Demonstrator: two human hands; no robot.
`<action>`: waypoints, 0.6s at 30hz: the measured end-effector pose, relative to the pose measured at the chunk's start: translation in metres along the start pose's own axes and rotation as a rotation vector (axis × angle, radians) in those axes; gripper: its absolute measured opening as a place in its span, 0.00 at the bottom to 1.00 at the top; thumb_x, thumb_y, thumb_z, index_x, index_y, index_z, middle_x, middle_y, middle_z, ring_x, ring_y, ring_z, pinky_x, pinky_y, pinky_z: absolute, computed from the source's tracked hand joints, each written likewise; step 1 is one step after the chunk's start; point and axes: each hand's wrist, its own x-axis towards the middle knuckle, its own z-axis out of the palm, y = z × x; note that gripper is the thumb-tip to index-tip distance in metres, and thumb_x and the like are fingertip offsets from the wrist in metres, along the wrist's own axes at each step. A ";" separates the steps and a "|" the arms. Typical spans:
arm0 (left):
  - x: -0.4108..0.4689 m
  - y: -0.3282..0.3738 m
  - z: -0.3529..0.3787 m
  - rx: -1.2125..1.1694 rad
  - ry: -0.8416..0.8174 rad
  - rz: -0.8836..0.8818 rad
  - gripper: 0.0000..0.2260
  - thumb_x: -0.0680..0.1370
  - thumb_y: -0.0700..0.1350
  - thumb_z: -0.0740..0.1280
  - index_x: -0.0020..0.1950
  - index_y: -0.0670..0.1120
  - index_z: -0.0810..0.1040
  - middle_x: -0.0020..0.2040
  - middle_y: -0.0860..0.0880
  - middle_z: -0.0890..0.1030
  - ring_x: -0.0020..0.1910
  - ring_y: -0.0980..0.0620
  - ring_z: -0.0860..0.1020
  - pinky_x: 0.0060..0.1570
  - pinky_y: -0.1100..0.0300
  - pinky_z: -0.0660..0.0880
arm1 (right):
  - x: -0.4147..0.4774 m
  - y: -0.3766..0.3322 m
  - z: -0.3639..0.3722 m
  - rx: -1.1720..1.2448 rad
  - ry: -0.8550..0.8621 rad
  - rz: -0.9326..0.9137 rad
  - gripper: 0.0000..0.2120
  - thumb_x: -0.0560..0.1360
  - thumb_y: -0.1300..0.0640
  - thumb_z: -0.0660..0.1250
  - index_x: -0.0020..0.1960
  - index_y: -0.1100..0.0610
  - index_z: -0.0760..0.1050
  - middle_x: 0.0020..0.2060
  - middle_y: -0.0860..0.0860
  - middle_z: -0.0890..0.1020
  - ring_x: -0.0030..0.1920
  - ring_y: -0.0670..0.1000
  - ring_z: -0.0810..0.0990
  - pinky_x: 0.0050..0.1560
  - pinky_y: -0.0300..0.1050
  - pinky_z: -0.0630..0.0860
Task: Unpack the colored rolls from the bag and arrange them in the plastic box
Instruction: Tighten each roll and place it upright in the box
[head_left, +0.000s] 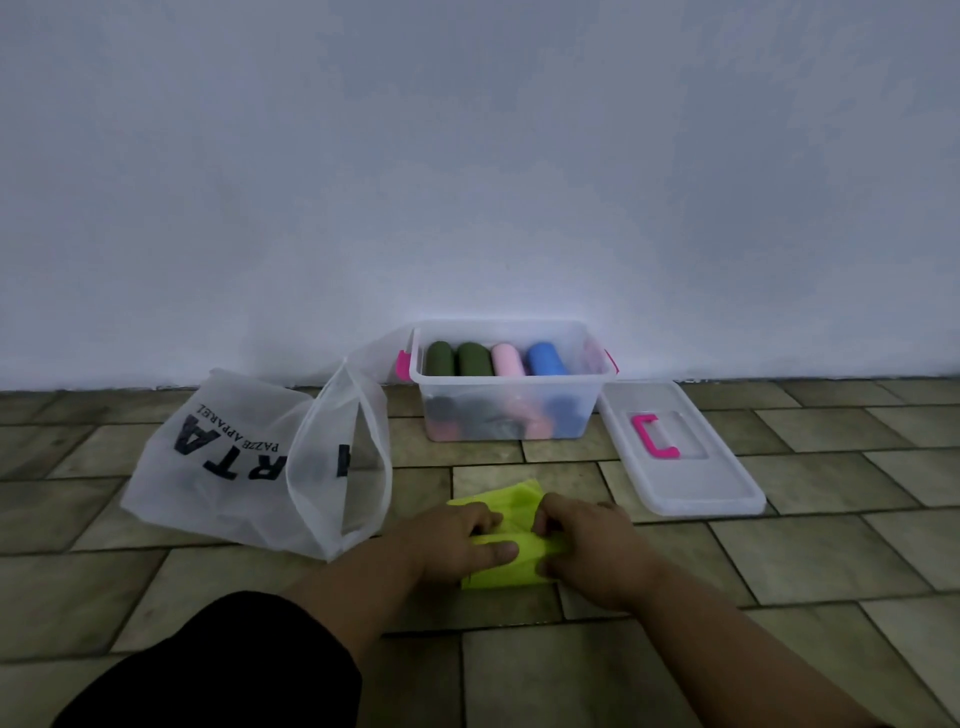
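A neon yellow cloth (511, 498) lies on the tiled floor in front of me. My left hand (457, 540) and my right hand (587, 545) both rest on it, fingers curled into its folds near the middle. Behind it stands the clear plastic box (506, 384) with pink latches. Inside, two dark green rolls (460, 358), a pink roll (506, 359) and a blue roll (545, 358) lie side by side on top of a lower layer of rolls. The translucent white bag (249, 457) with black lettering slumps open to the left.
The box's clear lid (722, 483) with a pink handle lies flat on the floor right of the box. A pale wall rises directly behind the box. My dark-clothed knee (218, 670) fills the lower left.
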 end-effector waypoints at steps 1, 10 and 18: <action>0.001 -0.002 0.000 0.018 0.007 0.004 0.27 0.76 0.65 0.60 0.68 0.48 0.71 0.72 0.54 0.70 0.67 0.52 0.71 0.62 0.58 0.68 | 0.003 0.002 0.000 0.040 -0.006 0.024 0.14 0.70 0.49 0.70 0.53 0.47 0.70 0.54 0.44 0.79 0.57 0.49 0.76 0.61 0.45 0.65; -0.003 0.012 0.002 0.200 0.348 0.072 0.17 0.80 0.57 0.59 0.62 0.48 0.75 0.59 0.49 0.78 0.57 0.48 0.76 0.50 0.58 0.68 | 0.024 0.013 0.017 0.037 0.051 0.092 0.13 0.76 0.41 0.59 0.57 0.43 0.75 0.55 0.44 0.76 0.60 0.49 0.73 0.63 0.50 0.64; -0.015 0.016 0.020 0.230 0.397 0.073 0.19 0.78 0.59 0.59 0.66 0.52 0.69 0.61 0.52 0.74 0.57 0.52 0.73 0.55 0.57 0.68 | 0.033 0.016 0.020 -0.082 0.070 0.050 0.23 0.74 0.34 0.52 0.61 0.42 0.73 0.56 0.47 0.74 0.59 0.50 0.73 0.63 0.52 0.65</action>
